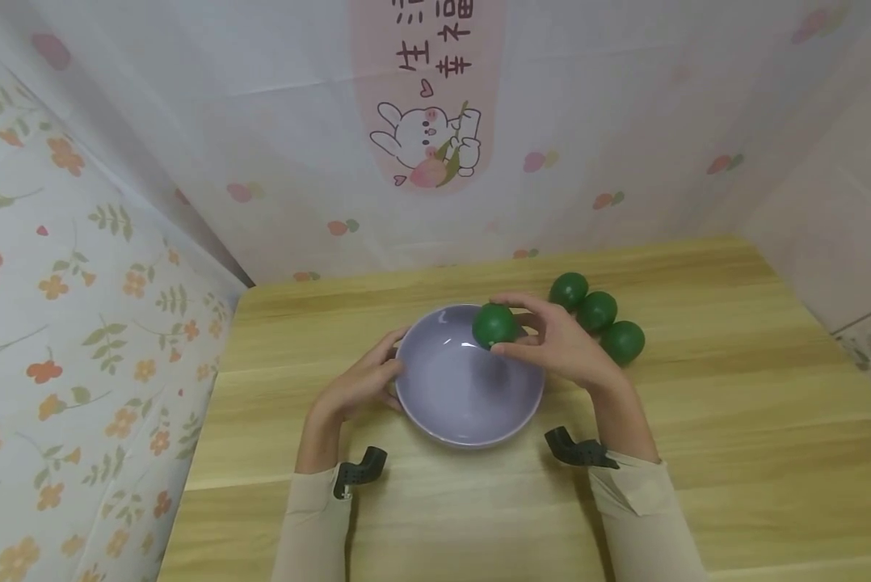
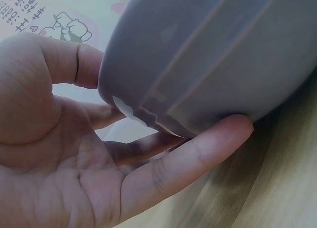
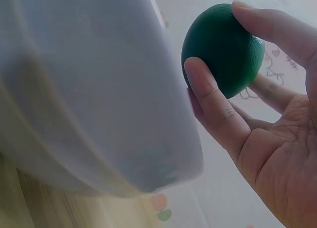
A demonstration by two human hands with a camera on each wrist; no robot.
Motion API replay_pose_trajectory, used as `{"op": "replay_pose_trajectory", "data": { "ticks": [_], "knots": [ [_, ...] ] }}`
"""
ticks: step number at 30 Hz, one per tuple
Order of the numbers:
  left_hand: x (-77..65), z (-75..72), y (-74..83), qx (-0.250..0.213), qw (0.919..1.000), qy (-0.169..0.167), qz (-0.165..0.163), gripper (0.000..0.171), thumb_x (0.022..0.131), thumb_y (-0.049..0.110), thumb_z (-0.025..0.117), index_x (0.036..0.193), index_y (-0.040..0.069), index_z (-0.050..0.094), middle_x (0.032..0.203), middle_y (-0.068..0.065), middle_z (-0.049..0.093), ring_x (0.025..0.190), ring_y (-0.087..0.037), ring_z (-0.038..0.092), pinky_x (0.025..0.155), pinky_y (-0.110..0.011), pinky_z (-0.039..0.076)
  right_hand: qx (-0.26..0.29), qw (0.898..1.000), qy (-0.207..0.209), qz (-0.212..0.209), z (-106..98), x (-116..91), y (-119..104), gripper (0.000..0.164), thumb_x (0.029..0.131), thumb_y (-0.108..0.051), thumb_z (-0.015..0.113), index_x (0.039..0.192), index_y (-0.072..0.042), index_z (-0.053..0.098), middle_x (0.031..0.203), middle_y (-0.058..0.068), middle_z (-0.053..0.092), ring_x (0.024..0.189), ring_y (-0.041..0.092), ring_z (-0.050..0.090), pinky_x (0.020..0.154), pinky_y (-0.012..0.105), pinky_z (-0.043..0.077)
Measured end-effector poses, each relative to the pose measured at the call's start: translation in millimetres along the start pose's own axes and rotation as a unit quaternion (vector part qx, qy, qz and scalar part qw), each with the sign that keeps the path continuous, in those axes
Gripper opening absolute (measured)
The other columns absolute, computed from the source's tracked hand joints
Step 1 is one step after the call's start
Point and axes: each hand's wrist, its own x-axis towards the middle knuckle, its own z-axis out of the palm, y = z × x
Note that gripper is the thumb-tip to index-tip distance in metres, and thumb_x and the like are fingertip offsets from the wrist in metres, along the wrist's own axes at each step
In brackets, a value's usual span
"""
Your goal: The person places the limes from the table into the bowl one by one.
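Head view, right hand point(image 1: 557, 341): pinching round, dark-green fruit point(image 1: 494, 326) over far-right part of round, lilac, glazed bowl point(image 1: 443, 400).
Left wrist view, left hand point(image 2: 79, 153): gripping bowl's wall.
Right wrist view, fruit: could slip if pinched loosely.

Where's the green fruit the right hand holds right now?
In the head view, the held fruit is over the upper right of the purple bowl, in the right hand, left of three other green fruits.
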Motion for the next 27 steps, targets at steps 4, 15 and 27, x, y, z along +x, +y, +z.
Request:
{"op": "replay_pose_trajectory", "data": {
  "ticks": [4, 15, 27],
  "knots": [
    [0.5, 0.1, 0.0, 0.001, 1.0, 0.003, -0.001, 0.074, 0.098, 0.007, 0.041, 0.167, 0.028, 0.025, 0.163, -0.027, 0.035, 0.124, -0.045, 0.061, 0.079, -0.051, 0.068, 0.002, 1.0, -0.005, -0.005, 3, 2, -1, 0.069, 0.088, -0.018, 0.086, 0.151, -0.021, 0.056, 0.152, 0.0, 0.057, 0.138, 0.036, 0.058, 0.103, 0.038, 0.061],
    [-3.0, 0.8, -3.9, 0.005, 1.0, 0.006, 0.003, 0.074, 0.098, 0.007, 0.041, 0.167, 0.026, 0.026, 0.162, -0.029, 0.035, 0.122, -0.044, 0.062, 0.079, -0.051, 0.068, 0.006, 1.0, -0.014, -0.002, 10, 4, -2, 0.07, 0.087, -0.015, 0.086, 0.15, -0.02, 0.055, 0.153, 0.002, 0.054, 0.134, 0.037, 0.061, 0.102, 0.042, 0.063],
    [-0.4, 0.8, -0.5, 0.006, 1.0, 0.002, 0.003, 0.074, 0.098, 0.008, 0.04, 0.167, 0.026, 0.025, 0.161, -0.028, 0.035, 0.125, -0.047, 0.061, 0.079, -0.052, 0.068, -0.012, 1.0, -0.014, -0.019, 12, 3, -3, 0.069, 0.086, -0.01, 0.087, 0.148, -0.02, 0.058, 0.155, 0.007, 0.053, 0.137, 0.036, 0.059, 0.096, 0.031, 0.064]
  ]
}}
